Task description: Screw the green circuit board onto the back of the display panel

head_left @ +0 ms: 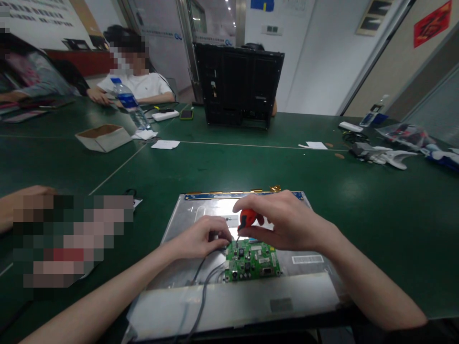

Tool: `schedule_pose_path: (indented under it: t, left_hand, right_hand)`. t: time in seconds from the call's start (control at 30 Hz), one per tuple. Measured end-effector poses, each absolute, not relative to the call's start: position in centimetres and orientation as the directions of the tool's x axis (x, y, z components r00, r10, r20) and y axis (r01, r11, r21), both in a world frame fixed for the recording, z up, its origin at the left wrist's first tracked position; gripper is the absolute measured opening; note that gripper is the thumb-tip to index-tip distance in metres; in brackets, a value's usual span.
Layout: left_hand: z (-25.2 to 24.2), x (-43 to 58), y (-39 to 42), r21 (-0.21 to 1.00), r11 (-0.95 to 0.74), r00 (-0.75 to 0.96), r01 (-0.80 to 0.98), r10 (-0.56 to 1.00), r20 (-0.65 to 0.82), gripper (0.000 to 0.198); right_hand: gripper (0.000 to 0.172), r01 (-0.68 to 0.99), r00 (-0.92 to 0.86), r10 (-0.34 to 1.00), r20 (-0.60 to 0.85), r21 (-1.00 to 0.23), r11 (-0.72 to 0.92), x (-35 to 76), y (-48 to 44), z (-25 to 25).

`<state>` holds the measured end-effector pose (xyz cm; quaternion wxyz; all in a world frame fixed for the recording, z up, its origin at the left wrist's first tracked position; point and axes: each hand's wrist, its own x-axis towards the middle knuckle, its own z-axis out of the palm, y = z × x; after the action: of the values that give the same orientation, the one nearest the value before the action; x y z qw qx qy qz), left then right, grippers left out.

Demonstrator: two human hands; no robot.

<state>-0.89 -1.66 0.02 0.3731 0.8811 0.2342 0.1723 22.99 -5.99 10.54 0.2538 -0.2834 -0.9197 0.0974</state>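
Cable (204, 302) crosses a panel (297, 270) on the surface (362, 210), board (255, 262) already atop. Right hand (287, 222) grips a screwdriver (248, 218) over its edge, work seemingly unfinished; whether the left hand (205, 237) holds anything, can't tell

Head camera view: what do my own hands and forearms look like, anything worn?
Your ungloved left hand and ungloved right hand show no visible rings. The left forearm and right forearm are bare, with no watch; a dark fabric sleeve seems to begin above the latter.
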Motion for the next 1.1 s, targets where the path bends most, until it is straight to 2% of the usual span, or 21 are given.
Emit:
schedule_pose_path:
  t: [0.17,0.6,1.1]
  left_hand:
    - [0.2,-1.0,-1.6,0.739,-0.621,0.842,0.261,0.521,0.141,0.006]
    - [0.4,-0.8,-1.8,0.782,-0.568,0.826,0.255,0.549,0.13,0.007]
    - [0.6,-0.7,-1.3,0.797,-0.536,0.836,0.279,0.544,0.073,0.013]
  right_hand:
    - [0.019,0.479,-0.752,0.57,0.331,-0.318,0.818,22.8,-5.9,10.4]
    - [0.024,0.455,-0.765,0.572,0.296,-0.38,0.806,21.6,-5.3,10.0]
    - [0.029,0.469,-0.762,0.569,0.309,-0.342,0.814,21.2,-4.6,8.8]
